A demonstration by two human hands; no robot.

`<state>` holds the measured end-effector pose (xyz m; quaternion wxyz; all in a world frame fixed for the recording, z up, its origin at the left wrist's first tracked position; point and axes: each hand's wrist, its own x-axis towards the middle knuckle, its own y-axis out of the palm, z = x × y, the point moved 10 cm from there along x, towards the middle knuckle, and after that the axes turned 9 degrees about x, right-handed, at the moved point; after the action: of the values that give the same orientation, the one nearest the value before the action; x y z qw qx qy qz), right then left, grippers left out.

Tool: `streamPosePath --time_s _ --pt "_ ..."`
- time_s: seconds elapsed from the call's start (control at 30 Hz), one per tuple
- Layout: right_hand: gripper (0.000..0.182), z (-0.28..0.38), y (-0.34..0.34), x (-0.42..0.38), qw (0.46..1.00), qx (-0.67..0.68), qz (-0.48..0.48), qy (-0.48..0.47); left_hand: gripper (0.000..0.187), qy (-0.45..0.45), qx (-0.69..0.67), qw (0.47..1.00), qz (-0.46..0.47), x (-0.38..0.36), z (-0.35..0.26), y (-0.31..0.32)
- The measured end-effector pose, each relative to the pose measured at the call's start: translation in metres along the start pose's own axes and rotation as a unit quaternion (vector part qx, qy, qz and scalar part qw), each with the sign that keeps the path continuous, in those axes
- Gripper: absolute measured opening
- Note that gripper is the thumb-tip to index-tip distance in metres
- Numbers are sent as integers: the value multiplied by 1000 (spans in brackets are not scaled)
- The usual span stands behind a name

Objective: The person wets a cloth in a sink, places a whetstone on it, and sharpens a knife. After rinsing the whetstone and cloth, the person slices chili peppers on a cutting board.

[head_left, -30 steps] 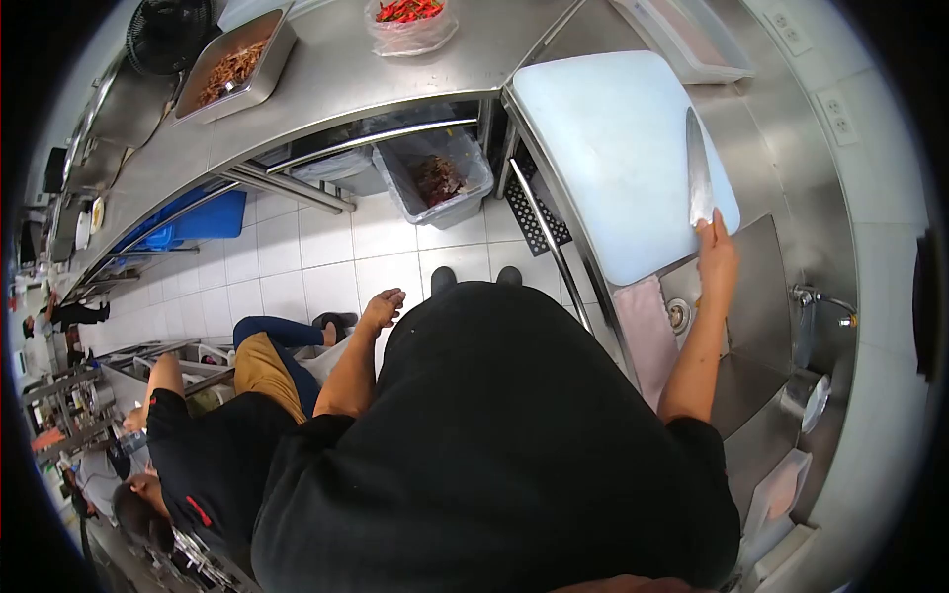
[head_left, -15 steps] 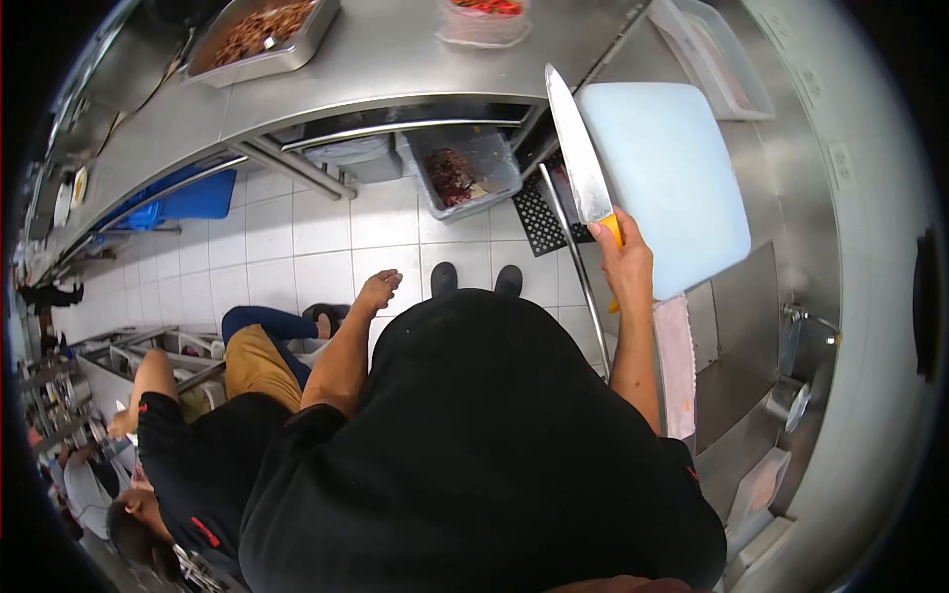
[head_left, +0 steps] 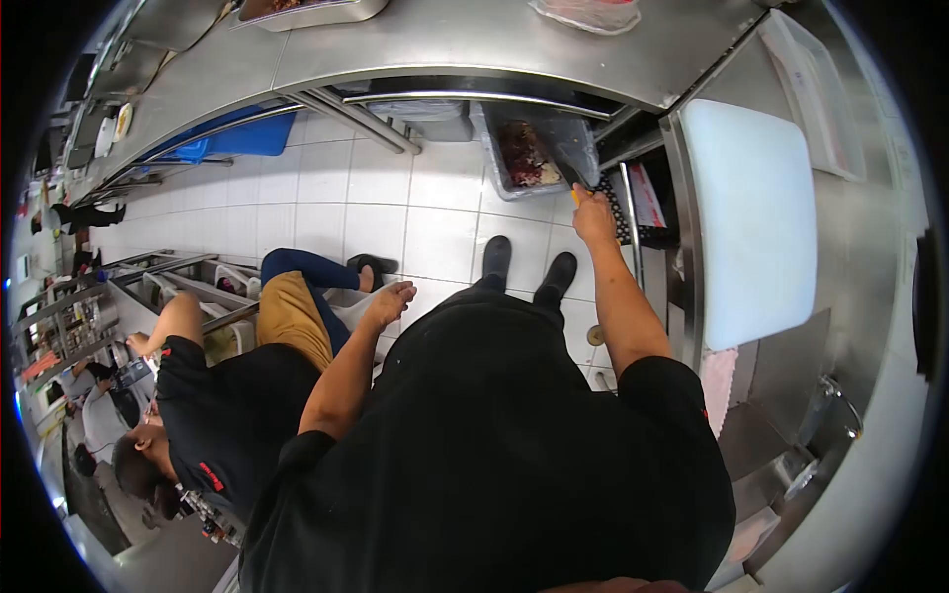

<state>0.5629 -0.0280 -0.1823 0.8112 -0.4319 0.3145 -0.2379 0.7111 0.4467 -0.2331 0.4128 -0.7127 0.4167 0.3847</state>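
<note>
In my right hand [head_left: 595, 217] is a chef's knife [head_left: 575, 195] with a yellow handle. Its blade, dark from this angle, points toward a grey bin [head_left: 491, 163] and lies over the bin's near right part. Reddish and pale food scraps [head_left: 529, 156] lie inside the bin. My left hand [head_left: 392, 304] hangs to the left of my body, fingers curled together; whether anything is inside them I cannot make out. To the right of my right arm, a pale blue cutting board [head_left: 756, 227] lies on the steel counter.
A steel table [head_left: 445, 49] spans the front, bearing a metal tray [head_left: 331, 12] and a plastic bag [head_left: 590, 15]. A clear plastic container [head_left: 811, 89] stands beyond the board, and a pink cloth [head_left: 719, 385] lies nearer. A co-worker [head_left: 252, 390] is close on my left.
My right hand has lowered the knife from beside the cutting board to the bin, moving left and down. The view has shifted, and my feet have moved apart. My left hand remains curled.
</note>
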Motion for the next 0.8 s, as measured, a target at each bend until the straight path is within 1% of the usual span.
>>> streamPosePath --time_s 0.03,0.1,0.13,0.23,0.3,0.33,0.37,0.43,0.47,0.5,0.53,0.57,0.63,0.67,0.7,0.73,0.77,0.8 --pt "57 -9 22 3 999 5 25 23 61 18 -1 1000 -17 -4 2 -7" --pt "57 -22 49 -9 994 12 73 78 61 21 27 999 -40 -21 -5 -26" --pt "57 -28 55 -20 992 51 70 96 61 27 41 998 -48 -28 -13 -34" --pt "66 -41 64 -65 991 60 53 107 60 6 19 998 -55 -13 -2 -48" --pt "63 -38 46 -107 988 67 72 122 60 5 23 999 -49 -1 -8 -45" --pt "56 -29 27 -127 984 82 99 123 60 11 29 999 -43 9 -17 -42" --pt "50 -19 5 -145 979 97 127 124 60 6 30 999 -24 21 -23 -34" --pt "48 -8 -36 -175 966 160 154 136 57 9 33 999 27 42 -40 -13" --pt "49 1 -67 -187 963 197 138 120 61 23 59 997 35 45 -59 -5" --pt "49 12 -100 -199 959 234 123 101 60 43 107 993 21 29 -98 2" --pt "49 22 -130 -211 954 269 109 79 57 99 124 987 6 34 -125 7" --pt "49 26 -169 -222 953 295 38 58 55 155 139 978 -9 37 -152 13" --pt "48 23 -237 -245 934 340 -107 12 53 288 250 920 -87 6 -241 29" --pt "47 11 -260 -256 935 308 -176 20 53 337 256 900 -100 -15 -283 43" --pt "46 -4 -281 -267 930 275 -244 28 52 359 297 874 -135 -42 -325 57" --pt "46 -17 -303 -279 919 241 -309 35 50 436 281 837 -176 -69 -365 74" --pt "45 -33 -314 -287 910 245 -329 68 50 491 288 802 -184 -87 -398 96" --pt "44 -49 -324 -296 898 250 -348 101 49 557 298 752 -190 -130 -438 121"
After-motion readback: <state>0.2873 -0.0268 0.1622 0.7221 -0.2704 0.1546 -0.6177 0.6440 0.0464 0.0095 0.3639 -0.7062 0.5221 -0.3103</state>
